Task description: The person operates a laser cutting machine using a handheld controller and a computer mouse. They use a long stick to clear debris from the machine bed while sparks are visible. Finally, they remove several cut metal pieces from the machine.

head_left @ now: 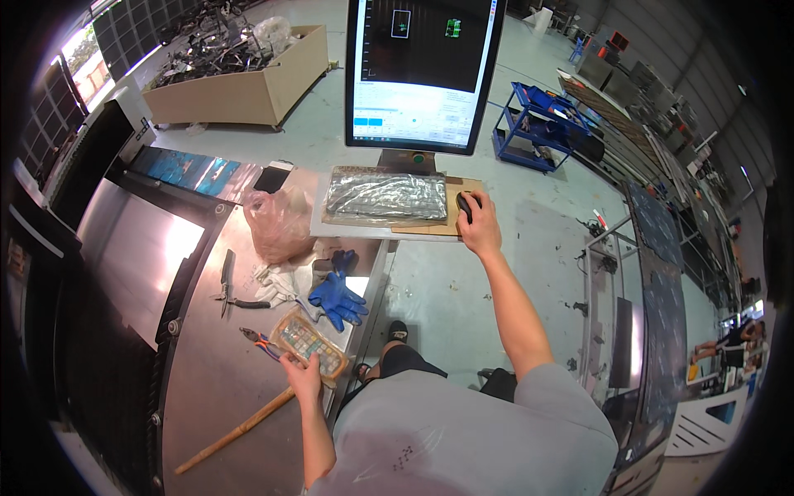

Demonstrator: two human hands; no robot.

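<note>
My right hand (481, 225) is closed over a black computer mouse (465, 207) on a piece of brown cardboard. Lower left, my left hand (303, 377) grips the near edge of a handheld button controller (308, 342) in a yellowed clear cover, thumb by its keys. Small pliers (260, 339) with orange and blue handles lie beside that hand. A wooden stick (236, 433) runs under or next to its wrist; its upper end is hidden. Right of the cardboard's left part, a keyboard (385, 197) lies under crinkled clear plastic, below a lit monitor (418, 83).
On the metal bench are blue gloves (337, 299), white gloves (285, 283), black-handled pliers (236, 291), a pinkish plastic bag (279, 223) and a phone-like dark slab (271, 178). Beyond stand a scrap-filled bin (223, 97) and a blue cart (538, 132). Machine panels flank the left.
</note>
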